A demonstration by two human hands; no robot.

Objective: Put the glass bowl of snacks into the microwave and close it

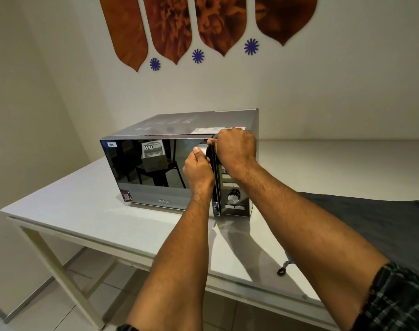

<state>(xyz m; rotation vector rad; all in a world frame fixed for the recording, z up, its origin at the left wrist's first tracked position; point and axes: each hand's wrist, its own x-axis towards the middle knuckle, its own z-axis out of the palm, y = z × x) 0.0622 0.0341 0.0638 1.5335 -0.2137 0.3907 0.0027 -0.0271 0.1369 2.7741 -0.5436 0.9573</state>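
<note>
Silver-grey microwave (179, 163) with a black mirrored door, white table (72, 211), dark grey cloth (383, 223), rust-orange wall panels (203, 25), blue starbursts (198, 56), plaid sleeve (399, 299).

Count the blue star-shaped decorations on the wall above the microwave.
3. Left one, middle one and right one, each below a gap between the brown leaf-shaped wall panels. None appear hidden.
</note>
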